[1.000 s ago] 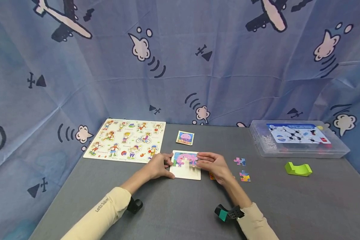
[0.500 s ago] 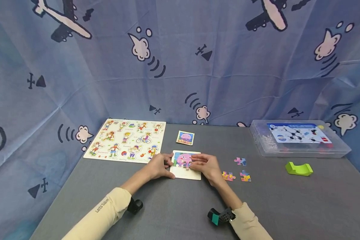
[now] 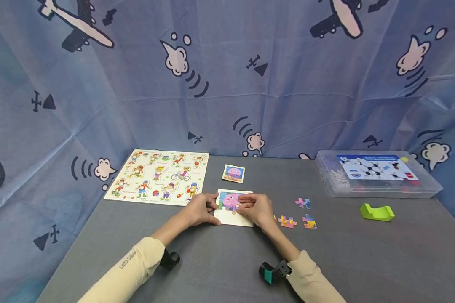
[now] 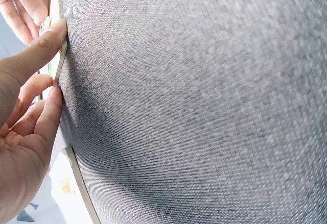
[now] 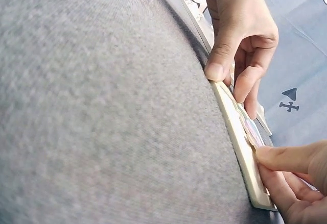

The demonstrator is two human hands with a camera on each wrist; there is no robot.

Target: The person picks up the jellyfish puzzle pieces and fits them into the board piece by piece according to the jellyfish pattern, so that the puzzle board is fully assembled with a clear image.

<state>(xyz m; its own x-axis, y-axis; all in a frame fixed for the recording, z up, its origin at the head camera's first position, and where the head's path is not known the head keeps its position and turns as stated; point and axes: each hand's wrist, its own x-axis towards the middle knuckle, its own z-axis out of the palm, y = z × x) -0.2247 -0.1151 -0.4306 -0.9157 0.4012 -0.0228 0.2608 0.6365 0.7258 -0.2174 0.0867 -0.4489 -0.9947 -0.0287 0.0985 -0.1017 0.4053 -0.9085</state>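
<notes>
So the small puzzle board (image 3: 227,218) is set flat on the grey table (image 3: 212,261), right between both hands. Its left edge is held by the left hand (image 3: 199,209), thumb spread apart from the bent fingers. The right side of the pink picture (image 3: 228,201) is covered by the right hand (image 3: 259,212), fingers slightly bent and close together, but whether a piece is pinched there can't be told. Some loose puzzle pieces (image 3: 287,222) are scattered near that hand
</notes>
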